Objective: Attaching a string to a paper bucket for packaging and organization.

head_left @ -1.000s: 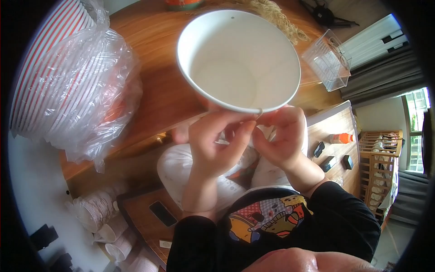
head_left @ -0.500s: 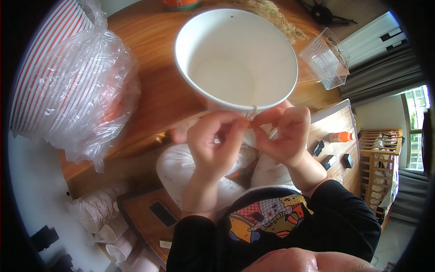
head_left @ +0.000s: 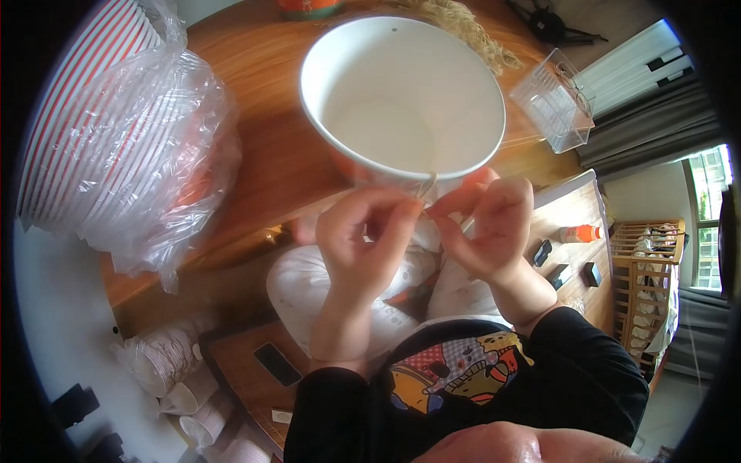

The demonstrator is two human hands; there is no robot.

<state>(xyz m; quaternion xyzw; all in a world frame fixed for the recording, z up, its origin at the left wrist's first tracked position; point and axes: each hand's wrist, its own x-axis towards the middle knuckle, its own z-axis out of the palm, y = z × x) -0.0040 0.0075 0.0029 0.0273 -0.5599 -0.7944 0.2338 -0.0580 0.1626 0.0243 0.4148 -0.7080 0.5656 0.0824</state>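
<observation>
A big white paper bucket (head_left: 378,127) stands in front of me at the table's near edge, its open mouth tilted toward me. A small hole shows in its far rim. At the near rim, a thin tan cord (head_left: 428,185) passes over the edge between my hands. My left hand (head_left: 359,235) pinches the cord with thumb and forefinger just below the rim. Close beside it, my right hand (head_left: 494,224) also pinches, its thumb and forefinger tips at the cord's end. The cord is so thin that its lower part is hard to follow.
Bagged, a tall stack of striped buckets (head_left: 100,139) fills the table's left side. Loose tan cords (head_left: 467,31) lie behind the bucket, beside a clear plastic basket (head_left: 556,104). A phone (head_left: 278,364) rests low at left; an orange-capped bottle (head_left: 580,233) is at right.
My fingertips have drawn slightly apart, the right hand shifting a little to the right. The bucket's near rim sits slightly higher in view. Both hands stay at the cord.
</observation>
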